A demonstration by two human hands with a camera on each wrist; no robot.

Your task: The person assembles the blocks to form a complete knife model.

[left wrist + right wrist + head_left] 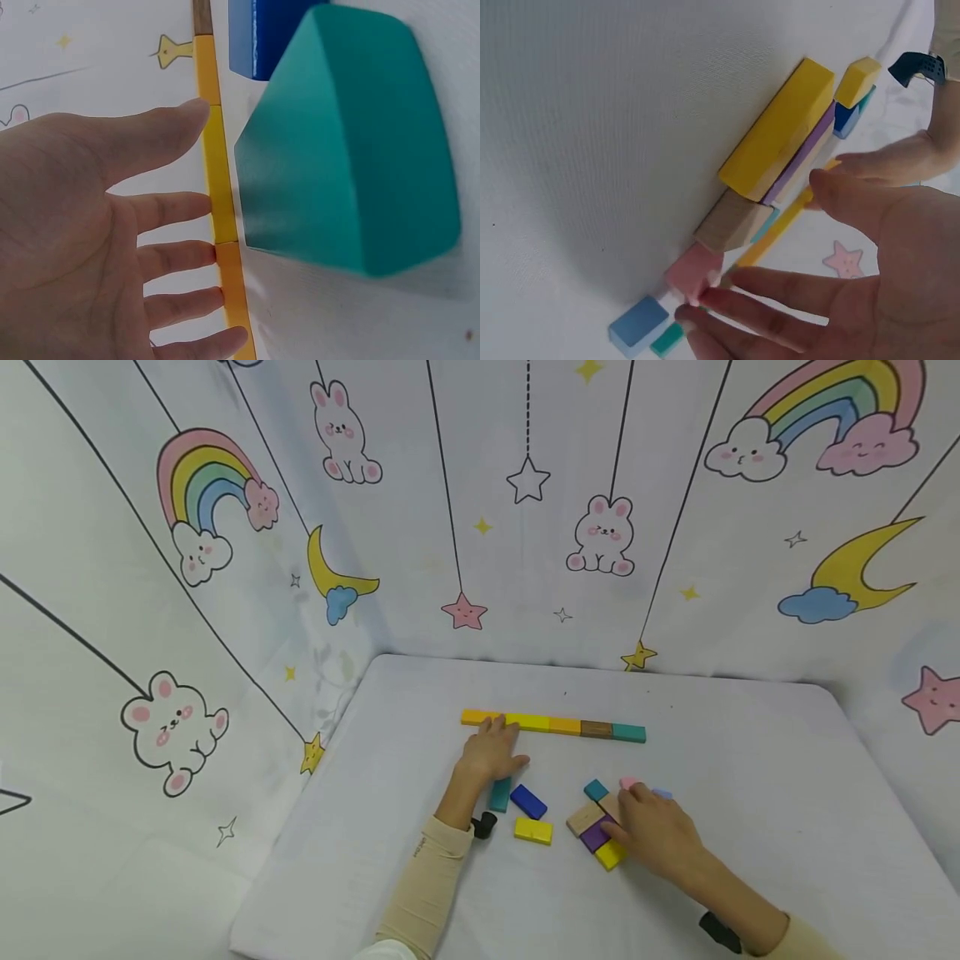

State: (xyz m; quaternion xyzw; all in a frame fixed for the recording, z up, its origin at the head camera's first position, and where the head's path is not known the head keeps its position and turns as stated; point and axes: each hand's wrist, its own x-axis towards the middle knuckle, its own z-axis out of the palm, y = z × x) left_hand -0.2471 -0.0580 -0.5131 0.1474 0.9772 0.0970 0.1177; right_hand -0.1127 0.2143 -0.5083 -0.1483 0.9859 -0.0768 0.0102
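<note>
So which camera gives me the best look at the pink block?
The right wrist view: there the pink block shows closer up and mostly uncovered, at the fingertips of the right hand. The head view shows only a small piece of it past that hand, and the left wrist view doesn't show it.

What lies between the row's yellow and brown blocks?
An orange block lies between the yellow block and the brown block, as the head view shows.

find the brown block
In the head view, the brown block lies right of centre, between an orange block at left and a teal block at right.
</note>
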